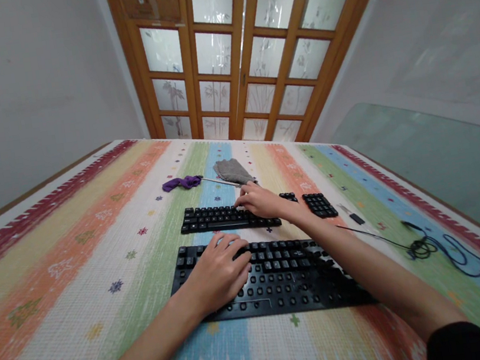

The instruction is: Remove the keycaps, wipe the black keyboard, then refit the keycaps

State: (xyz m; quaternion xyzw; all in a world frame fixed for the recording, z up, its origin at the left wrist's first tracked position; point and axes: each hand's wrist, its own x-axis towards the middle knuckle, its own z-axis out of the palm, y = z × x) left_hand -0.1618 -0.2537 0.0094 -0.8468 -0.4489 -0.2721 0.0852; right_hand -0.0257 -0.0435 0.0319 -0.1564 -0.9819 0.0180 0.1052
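Note:
A black keyboard [281, 284] lies in front of me, with its upper rows carrying keycaps and bare switches showing in the lower rows. On its left part rests my left hand [219, 269], palm down with the fingers spread and slightly bent. Beyond the keyboard, loose black keycaps [214, 219] are laid out in rows. My right hand [260, 199] reaches over these rows, with thumb and fingertips closed down at a keycap. Its fingertips partly hide what they pinch. My right forearm covers the keyboard's right end.
Farther off lie a grey cloth [233, 171], a purple cloth [180, 183] and a thin metal rod [221, 181]. A block of keycaps [319, 205], a small black stick [357, 218] and a coiled cable [423, 248] lie right. A striped tablecloth [111, 251] covers the table.

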